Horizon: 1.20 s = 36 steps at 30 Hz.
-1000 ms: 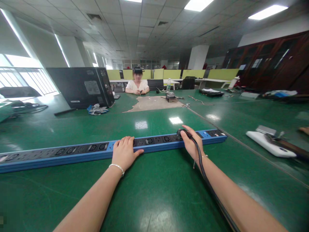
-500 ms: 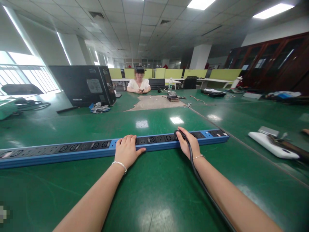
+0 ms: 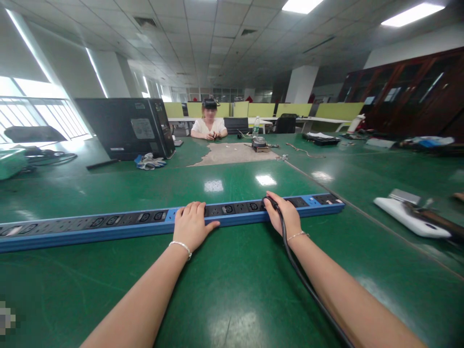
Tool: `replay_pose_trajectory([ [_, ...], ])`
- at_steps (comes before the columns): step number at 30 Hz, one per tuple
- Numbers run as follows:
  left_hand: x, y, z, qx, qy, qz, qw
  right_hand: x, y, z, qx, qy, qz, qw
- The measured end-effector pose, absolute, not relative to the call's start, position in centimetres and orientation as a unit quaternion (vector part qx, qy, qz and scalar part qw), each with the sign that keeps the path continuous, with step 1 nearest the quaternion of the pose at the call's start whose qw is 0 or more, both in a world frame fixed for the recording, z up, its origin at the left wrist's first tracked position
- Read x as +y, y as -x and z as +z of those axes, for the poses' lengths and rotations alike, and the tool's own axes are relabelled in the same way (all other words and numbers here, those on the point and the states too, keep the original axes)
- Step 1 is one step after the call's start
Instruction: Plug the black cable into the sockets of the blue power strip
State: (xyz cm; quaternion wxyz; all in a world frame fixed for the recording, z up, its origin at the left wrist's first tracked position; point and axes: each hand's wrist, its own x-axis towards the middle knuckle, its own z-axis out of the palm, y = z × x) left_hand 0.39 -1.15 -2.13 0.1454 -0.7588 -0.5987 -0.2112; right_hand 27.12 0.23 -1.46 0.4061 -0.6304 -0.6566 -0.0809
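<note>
A long blue power strip (image 3: 108, 236) with black sockets lies across the green table (image 3: 224, 270). My left hand (image 3: 190, 223) grips its middle, fingers over the socket face and thumb along the front side. To the right, my right hand (image 3: 284, 215) is closed around a black plug (image 3: 267, 200) at one of the sockets. The fingers partly hide the plug, so how deep it sits cannot be told. From it a black power cable (image 3: 302, 280) runs down beside my right forearm.
A computer case (image 3: 125, 126) and gloves (image 3: 149, 161) are at the back left. Opposite sits a person (image 3: 209, 126) with hands on the table, near a bottle (image 3: 256, 126). A white device (image 3: 409, 217) lies at the right. A table seam (image 3: 362, 220) runs past the strip's right end.
Both hands keep their holds on the strip and plug. The whole view has shifted very slightly; nothing else has visibly moved.
</note>
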Motion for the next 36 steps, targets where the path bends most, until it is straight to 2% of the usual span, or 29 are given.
replay_pose_trajectory([
  [8,-1.2,-0.4,-2.2,-0.605,0.756,-0.208,0.143,-0.1,-26.7,-3.0,-0.647,0.626,-0.153,0.408],
  [15,-1.2,-0.4,-2.1,-0.606,0.756,-0.205,0.139,0.4,-26.3,-3.6,-0.621,0.646,-0.141,0.421],
  [27,-1.3,-0.4,-1.9,-0.605,0.757,-0.21,0.133,0.2,-26.4,-3.8,-0.628,0.665,-0.126,0.383],
  [31,-1.3,-0.4,-2.0,-0.601,0.757,-0.213,0.142,0.8,-26.6,-3.6,-0.612,0.64,-0.079,0.458],
  [36,-1.2,-0.3,-1.9,-0.597,0.761,-0.209,0.144,0.7,-27.6,-1.6,-0.492,0.572,0.028,0.656],
])
